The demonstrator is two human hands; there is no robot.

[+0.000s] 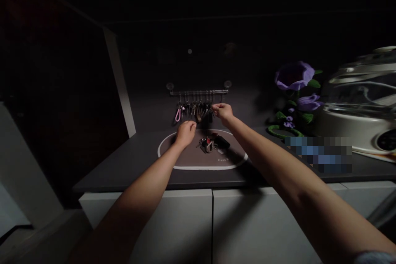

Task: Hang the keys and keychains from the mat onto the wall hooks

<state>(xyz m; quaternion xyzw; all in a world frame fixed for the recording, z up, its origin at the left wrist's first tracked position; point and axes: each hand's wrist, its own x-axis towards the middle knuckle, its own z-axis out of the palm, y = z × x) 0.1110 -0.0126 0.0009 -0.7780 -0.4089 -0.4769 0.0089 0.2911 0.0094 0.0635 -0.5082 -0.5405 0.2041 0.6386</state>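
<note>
**Stretched out toward hanging keys (194,109) with both arms**

Angled in from the lower right with the right arm (266,152), higher and farther forward than with the left arm (154,173). Turned knuckles-up with the right hand (222,112), fingers pointing left, at the right end of the row of keys, just beside a dark fob (210,118). Bunched at the fingertips, with thumb and forefinger nearly together; touching the keys or just in front, impossible to tell which, and too dark to tell whether pinched on anything.

Lower with the left hand (185,133), above the rear of an oval mat (188,159), near a brownish hanging piece (198,117). Curled inward at the fingers, thumb close by; too little visible to tell how tightly closed, or around what.

Hung in a row from a clear bar (199,92) against the dark wall (139,74), with a pink loop (177,114) at the left end. Below, on the mat, a key bunch (208,145) beside a black case (222,142). Well to the right, purple flowers (294,76).
</note>
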